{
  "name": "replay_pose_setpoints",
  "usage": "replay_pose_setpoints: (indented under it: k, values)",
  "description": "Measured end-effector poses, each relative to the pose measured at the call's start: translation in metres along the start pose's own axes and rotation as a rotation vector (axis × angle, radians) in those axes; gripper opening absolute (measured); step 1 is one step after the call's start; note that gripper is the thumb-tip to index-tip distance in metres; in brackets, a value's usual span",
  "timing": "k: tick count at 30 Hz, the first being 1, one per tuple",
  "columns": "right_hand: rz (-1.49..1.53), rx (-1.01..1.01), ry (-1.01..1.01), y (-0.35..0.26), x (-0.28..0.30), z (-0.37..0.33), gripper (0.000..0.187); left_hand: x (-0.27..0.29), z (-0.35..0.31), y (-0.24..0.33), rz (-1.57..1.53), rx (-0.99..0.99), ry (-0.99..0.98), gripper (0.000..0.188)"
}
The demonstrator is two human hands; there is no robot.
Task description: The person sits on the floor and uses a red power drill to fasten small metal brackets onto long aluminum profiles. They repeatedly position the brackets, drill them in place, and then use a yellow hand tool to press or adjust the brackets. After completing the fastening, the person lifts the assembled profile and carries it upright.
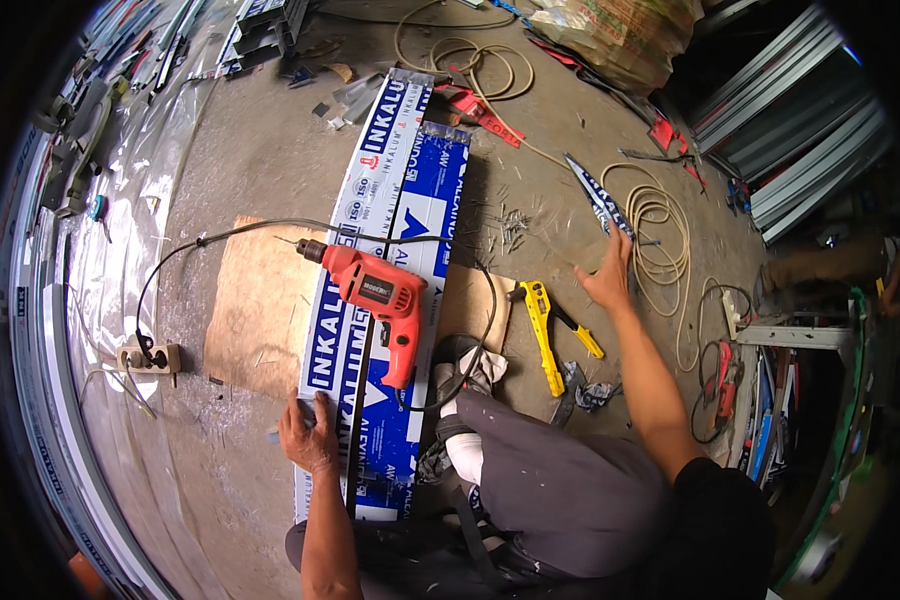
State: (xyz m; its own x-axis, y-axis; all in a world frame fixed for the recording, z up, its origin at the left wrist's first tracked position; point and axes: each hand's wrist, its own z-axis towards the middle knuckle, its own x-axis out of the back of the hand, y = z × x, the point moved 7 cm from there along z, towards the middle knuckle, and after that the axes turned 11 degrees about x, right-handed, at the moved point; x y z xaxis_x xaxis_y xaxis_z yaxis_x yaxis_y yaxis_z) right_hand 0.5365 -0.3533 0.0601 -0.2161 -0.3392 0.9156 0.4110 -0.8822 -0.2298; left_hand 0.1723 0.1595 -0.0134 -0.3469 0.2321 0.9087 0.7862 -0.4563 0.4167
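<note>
Bars (395, 190) printed blue and white lie lengthwise under the red drill (375, 285). Your left hand (308, 430) curls its fingers at their edge, nearer you than the drill; your right hand (610, 275) reaches out right of it, thumb spread, by a strip (600, 200); both grips unclear. Plywood (255, 300) juts left.

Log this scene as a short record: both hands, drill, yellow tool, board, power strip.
left hand: at the left edge of the white bar
right hand: beside a blue-and-white scrap; grip unclear
drill: lying across white bar and blue bar, bit leftward
yellow tool: right of blue bar
board: under both bars
power strip: on floor, left of board
</note>
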Motion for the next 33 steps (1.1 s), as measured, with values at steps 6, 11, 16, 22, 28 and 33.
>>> replay_pose_setpoints:
  k: [6, 11, 16, 22, 28, 33]
  values:
    - [-0.029, -0.294, -0.54, -0.047, -0.037, -0.065, 0.1, 0.003, 0.0, 0.002, -0.01, -0.009, 0.01, 0.049]
    - [0.013, -0.469, -0.729, -0.052, -0.048, -0.125, 0.096, 0.004, 0.0, 0.005, -0.022, -0.001, -0.007, 0.048]
    - [0.403, -0.498, -0.621, -0.034, -0.076, -0.14, 0.082, 0.006, 0.0, 0.006, -0.016, 0.021, -0.02, 0.047]
    - [0.456, -0.607, -0.439, -0.034, -0.09, -0.13, 0.076, -0.001, -0.002, -0.002, -0.044, 0.034, -0.039, 0.054]
    - [1.344, -0.738, -0.301, -0.135, -0.077, -0.08, 0.025, 0.044, -0.012, 0.028, -0.266, -0.297, 0.199, 0.073]
    - [1.69, -0.521, -0.485, -0.268, -0.049, -0.059, 0.029, 0.047, -0.057, 0.125, -0.656, -0.213, -0.451, 0.062]
